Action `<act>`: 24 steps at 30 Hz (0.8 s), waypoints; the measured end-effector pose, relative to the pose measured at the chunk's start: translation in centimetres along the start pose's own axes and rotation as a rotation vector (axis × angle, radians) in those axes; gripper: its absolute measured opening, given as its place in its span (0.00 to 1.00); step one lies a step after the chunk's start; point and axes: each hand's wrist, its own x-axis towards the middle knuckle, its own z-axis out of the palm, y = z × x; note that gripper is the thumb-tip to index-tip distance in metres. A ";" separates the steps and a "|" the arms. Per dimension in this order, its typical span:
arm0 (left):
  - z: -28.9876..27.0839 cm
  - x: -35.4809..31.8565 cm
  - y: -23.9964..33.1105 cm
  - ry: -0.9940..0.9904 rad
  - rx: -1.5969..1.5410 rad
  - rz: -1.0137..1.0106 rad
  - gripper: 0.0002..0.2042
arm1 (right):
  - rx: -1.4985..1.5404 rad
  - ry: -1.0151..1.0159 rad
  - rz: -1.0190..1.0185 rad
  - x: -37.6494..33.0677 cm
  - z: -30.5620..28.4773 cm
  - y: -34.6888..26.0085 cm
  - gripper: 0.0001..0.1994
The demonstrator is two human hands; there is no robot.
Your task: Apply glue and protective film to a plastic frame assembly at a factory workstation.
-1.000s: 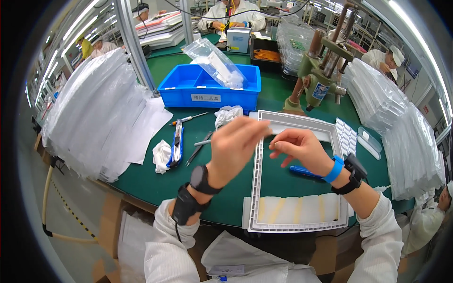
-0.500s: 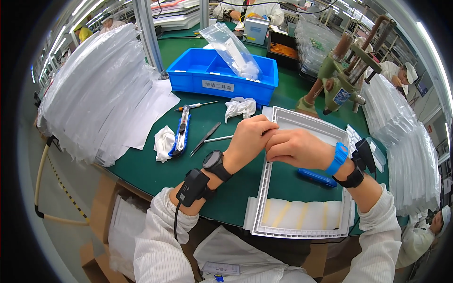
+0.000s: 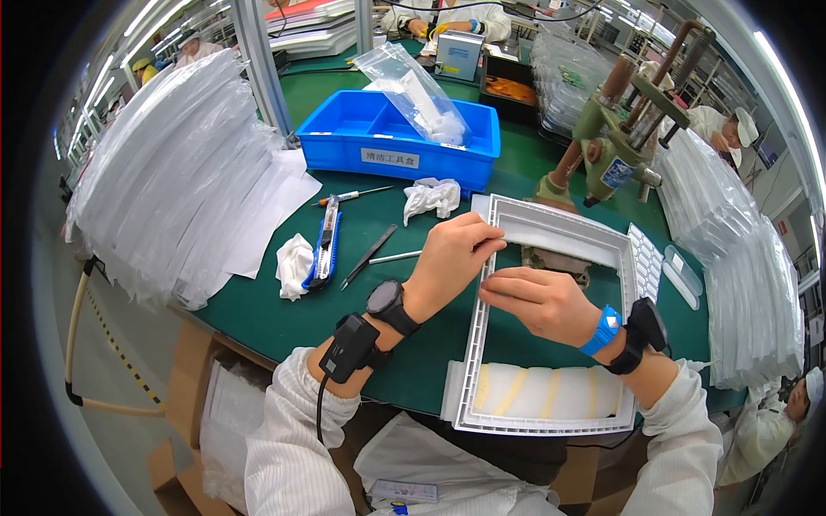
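Observation:
A white rectangular plastic frame (image 3: 632, 284) lies flat on the green table (image 3: 284, 318) in front of me. My left hand (image 3: 452, 258) pinches the frame's left rail near its top-left corner, thumb and fingers closed on the edge. Just below it, my right hand (image 3: 538, 301) grips the same rail with its fingertips pointing left. The two hands almost touch. A yellow-striped white pad (image 3: 542, 391) sits in the frame's near end. Both wrists carry dark bands, and the right also wears a blue one.
A blue bin (image 3: 413, 138) holding a clear bag stands behind. A blue utility knife (image 3: 325, 249), tweezers (image 3: 370, 255), a screwdriver (image 3: 353, 196) and white cloths (image 3: 433, 198) lie to the left. Bagged white stacks (image 3: 163, 172) flank both sides. A green press (image 3: 619, 138) stands at back right.
Both hands came down from above the frame onto its left rail. The blue tool lying inside the frame is now hidden under my right wrist.

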 end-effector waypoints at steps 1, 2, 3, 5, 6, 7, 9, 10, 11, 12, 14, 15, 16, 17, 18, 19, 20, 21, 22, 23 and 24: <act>0.0 0.0 0.3 0.001 -0.019 -0.027 0.05 | 0.004 0.029 0.011 0.0 0.1 -0.2 0.15; 0.1 0.0 0.3 -0.002 -0.023 -0.021 0.05 | -0.008 0.034 0.002 0.0 0.2 -0.2 0.16; 0.2 0.0 0.3 -0.002 -0.013 -0.037 0.06 | -0.015 0.035 0.006 -0.1 0.3 -0.3 0.16; 0.2 -0.1 0.4 -0.004 -0.002 -0.045 0.06 | -0.059 0.078 0.001 -0.3 0.7 -0.6 0.15; 0.1 -0.1 0.5 -0.001 0.014 -0.046 0.06 | -0.065 0.086 0.003 -0.4 0.8 -0.7 0.15; 0.1 -0.1 0.6 0.002 0.030 -0.047 0.06 | -0.071 0.090 0.004 -0.6 0.7 -0.7 0.15; 0.0 -0.1 0.8 0.005 0.018 -0.041 0.06 | 0.105 0.086 0.137 -0.8 1.0 -0.5 0.14; 0.1 -0.2 0.9 0.000 -0.003 -0.046 0.07 | 0.254 0.137 0.197 -1.1 1.3 0.1 0.13; 0.0 -0.2 0.9 -0.003 -0.021 -0.059 0.07 | 0.256 0.140 0.192 -0.9 0.8 0.1 0.13; -0.1 -0.2 0.8 -0.001 -0.015 -0.060 0.07 | 0.417 0.134 0.502 -0.8 0.3 0.0 0.12; 0.1 -0.1 0.4 0.016 0.014 -0.015 0.07 | 0.771 0.059 0.956 -0.3 -0.2 0.4 0.12; 0.1 -0.1 0.5 0.020 0.025 0.003 0.07 | 0.778 0.053 0.963 0.4 -0.7 0.2 0.12; -0.1 -0.2 0.5 0.023 0.045 0.020 0.07 | 0.987 -0.163 1.125 1.4 -1.3 -0.2 0.15; 0.0 -0.1 0.7 0.019 0.040 0.019 0.07 | 1.184 -0.384 1.276 1.9 -1.7 -0.3 0.17; 0.0 -0.1 0.8 0.009 0.027 -0.024 0.07 | 1.282 -0.421 1.275 1.8 -1.1 -0.1 0.19; 0.1 -0.1 0.9 -0.002 0.013 -0.067 0.07 | 1.283 -0.420 1.281 1.3 -0.2 0.2 0.19; 0.0 0.0 0.8 -0.002 0.024 -0.061 0.07 | 1.463 -0.356 1.287 1.1 0.7 0.5 0.18; 0.0 0.0 0.8 -0.002 0.022 -0.061 0.07 | 1.643 -0.287 1.285 1.0 1.2 0.6 0.17; 0.1 -0.1 0.9 -0.004 0.015 -0.063 0.06 | 1.641 -0.287 1.288 0.6 1.4 0.7 0.17; 0.1 -0.1 1.0 -0.005 0.011 -0.071 0.06 | 1.698 -0.250 1.298 0.7 1.3 0.3 0.16; 0.0 -0.1 1.0 -0.004 0.010 -0.076 0.06 | 1.754 -0.212 1.307 0.9 1.4 0.2 0.15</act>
